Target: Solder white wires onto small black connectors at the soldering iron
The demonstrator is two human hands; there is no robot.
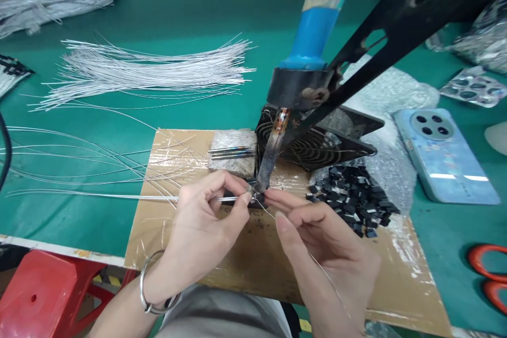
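Note:
My left hand (212,229) pinches thin white wires (158,198) close to their right ends, just under the tip of a mounted soldering iron (273,153). Between thumb and fingers of my right hand (322,243) runs a thin strand of solder wire (325,274), its end reaching the iron's tip. Both hands are closed and almost meet there. Fingertips and the iron partly hide the small joint. Left of the tip, several thin metal rods lie on a wrapped block (232,153). Small black pieces (352,198) are heaped beside my right hand.
A black fan (317,142) stands behind the iron, under a black metal bracket (380,42). Bundled white wires (158,71) lie at the back left. On the right are a blue phone (447,156) and red-handled scissors (489,274). Cardboard (154,237) covers the bench front.

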